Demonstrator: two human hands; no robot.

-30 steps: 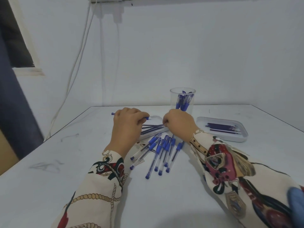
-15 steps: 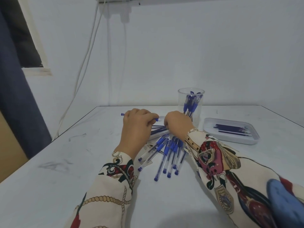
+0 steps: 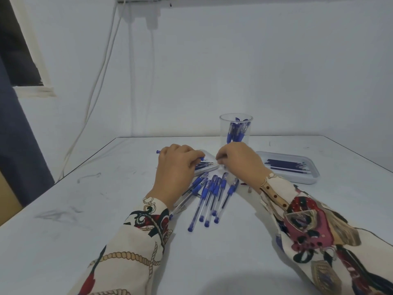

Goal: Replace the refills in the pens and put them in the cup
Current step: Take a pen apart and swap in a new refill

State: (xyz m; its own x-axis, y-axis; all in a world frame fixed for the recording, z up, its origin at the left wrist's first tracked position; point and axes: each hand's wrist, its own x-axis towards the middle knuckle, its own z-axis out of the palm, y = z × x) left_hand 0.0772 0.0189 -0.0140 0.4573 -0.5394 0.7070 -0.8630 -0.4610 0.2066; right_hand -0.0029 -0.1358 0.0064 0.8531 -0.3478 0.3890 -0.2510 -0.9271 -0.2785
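From the head view, the left hand [image 3: 177, 167] grips a pen [image 3: 158, 152] crosswise. The right hand [image 3: 238, 160] pinches something thin, perhaps a refill [image 3: 209, 163], above a small tray [image 3: 205, 170]. Loose pens [image 3: 209, 196] lie nearer; the cup [image 3: 235, 128] stands behind.

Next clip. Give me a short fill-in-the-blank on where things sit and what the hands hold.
1. The finished pens stand in the clear ____ behind the right hand.
2. The left hand grips a ____.
3. Loose refills lie in the white tray on the ____ side of the table.

Missing words: cup; pen; right
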